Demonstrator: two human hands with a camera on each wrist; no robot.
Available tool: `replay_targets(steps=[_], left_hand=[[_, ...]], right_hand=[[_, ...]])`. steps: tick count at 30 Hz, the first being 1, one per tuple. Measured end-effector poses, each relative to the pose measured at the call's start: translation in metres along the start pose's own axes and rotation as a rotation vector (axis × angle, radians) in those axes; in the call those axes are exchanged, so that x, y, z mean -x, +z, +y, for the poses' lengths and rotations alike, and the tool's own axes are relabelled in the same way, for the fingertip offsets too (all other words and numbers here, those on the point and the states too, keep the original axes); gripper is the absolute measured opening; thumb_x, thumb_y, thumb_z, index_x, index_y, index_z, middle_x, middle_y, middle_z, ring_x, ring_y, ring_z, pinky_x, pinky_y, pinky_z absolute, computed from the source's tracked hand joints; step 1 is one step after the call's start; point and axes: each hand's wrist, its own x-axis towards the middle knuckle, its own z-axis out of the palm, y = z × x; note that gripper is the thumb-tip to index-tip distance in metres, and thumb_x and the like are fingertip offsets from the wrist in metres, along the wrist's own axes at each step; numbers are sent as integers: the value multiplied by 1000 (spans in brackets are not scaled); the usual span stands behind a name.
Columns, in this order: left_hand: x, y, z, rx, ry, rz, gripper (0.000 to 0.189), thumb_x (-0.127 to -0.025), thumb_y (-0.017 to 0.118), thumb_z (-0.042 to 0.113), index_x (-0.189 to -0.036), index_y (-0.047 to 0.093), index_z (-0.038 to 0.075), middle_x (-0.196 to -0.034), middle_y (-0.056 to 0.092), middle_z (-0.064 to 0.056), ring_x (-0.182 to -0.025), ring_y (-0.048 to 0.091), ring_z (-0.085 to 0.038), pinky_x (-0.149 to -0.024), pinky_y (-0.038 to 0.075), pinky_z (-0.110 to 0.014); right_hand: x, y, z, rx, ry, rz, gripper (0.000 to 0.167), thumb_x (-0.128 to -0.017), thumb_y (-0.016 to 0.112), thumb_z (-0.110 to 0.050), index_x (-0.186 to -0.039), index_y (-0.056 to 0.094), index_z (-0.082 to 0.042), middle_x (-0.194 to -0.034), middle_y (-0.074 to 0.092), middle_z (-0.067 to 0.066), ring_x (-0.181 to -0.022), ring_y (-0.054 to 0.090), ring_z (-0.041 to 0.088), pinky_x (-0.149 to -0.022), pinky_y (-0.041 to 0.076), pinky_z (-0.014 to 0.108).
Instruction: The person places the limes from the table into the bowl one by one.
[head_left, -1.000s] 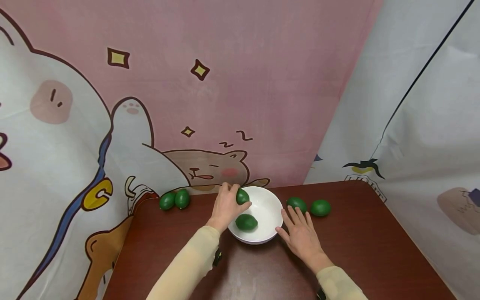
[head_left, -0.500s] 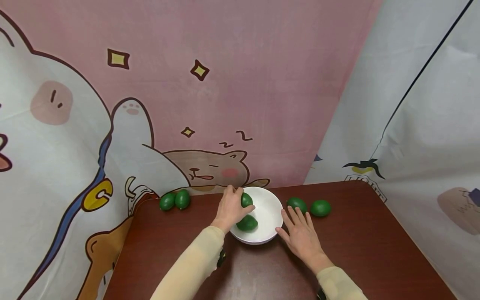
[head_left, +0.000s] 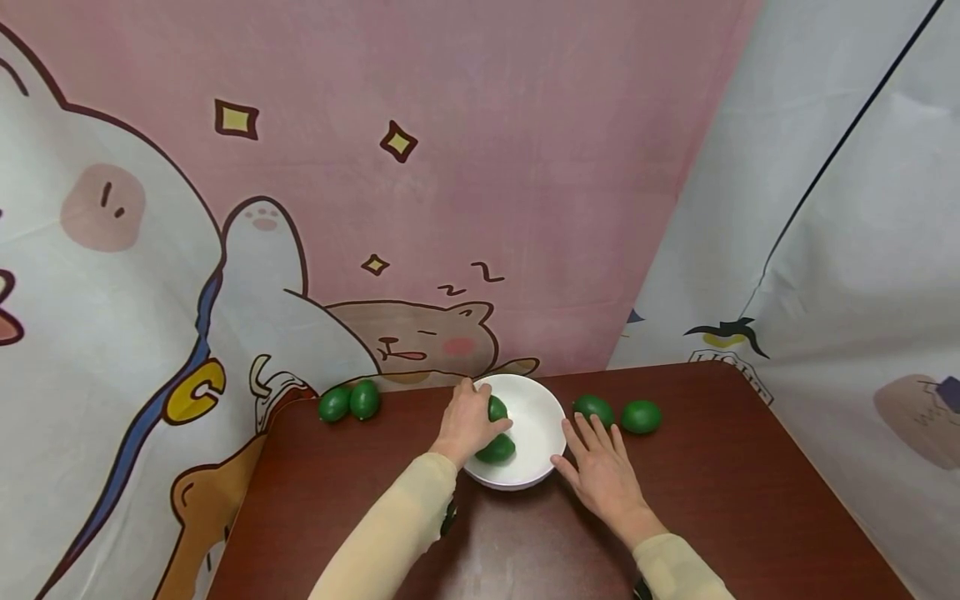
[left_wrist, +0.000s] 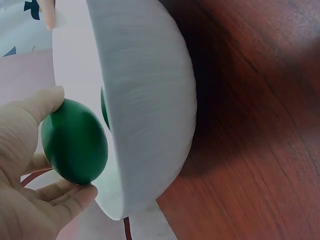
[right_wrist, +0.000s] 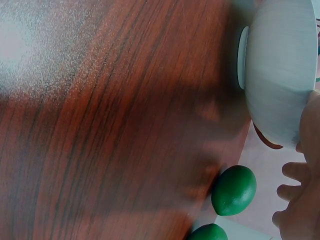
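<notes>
While my left hand [head_left: 467,425] pinches a lime [left_wrist: 75,141] over the white bowl [head_left: 542,433], a slip could bump the second lime [head_left: 498,450] inside; my right hand [head_left: 602,477] is spread alongside.

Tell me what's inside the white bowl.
One green fruit lies inside the bowl; the left hand holds a second fruit at the opening. That hand covers the bowl's left part; what's beneath cannot be fully seen.

Pink and white cartoon backdrop [head_left: 562,183] behind a reddish wooden table [head_left: 735,492], pale glare [right_wrist: 15,45] on its top.
</notes>
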Motion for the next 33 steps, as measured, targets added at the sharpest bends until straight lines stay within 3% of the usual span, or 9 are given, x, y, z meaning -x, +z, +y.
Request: replay_targets(steps=[13, 23, 33], left_hand=[[-4, 7, 4, -23, -26, -33, 67, -85, 84, 46, -132, 65, 3, -125, 53, -24, -109, 60, -35, -86, 59, -45], [-9, 14, 5, -118, -12, -30, 65, -83, 83, 49, -128, 67, 5, -124, 58, -24, -109, 63, -35, -93, 56, -42], [-14, 18, 10, -174, -10, -53, 61, -83, 83, 49, -123, 69, 6, -115, 64, -19, -108, 65, -31, -90, 56, -38]], right_hand=[[0, 0, 0, -8, 8, -10, 69, -99, 65, -48, -153, 51, -8, -157, 46, 21, -148, 37, 44, -121, 20, 64], [0, 1, 1, -3, 5, -7, 69, -99, 64, -49, -152, 51, -8, -157, 46, 21, -148, 37, 44, -121, 21, 64], [0, 0, 0, 2, 6, -2, 68, -99, 65, -49, -152, 52, -8, -156, 47, 21, -148, 37, 44, -121, 22, 65]])
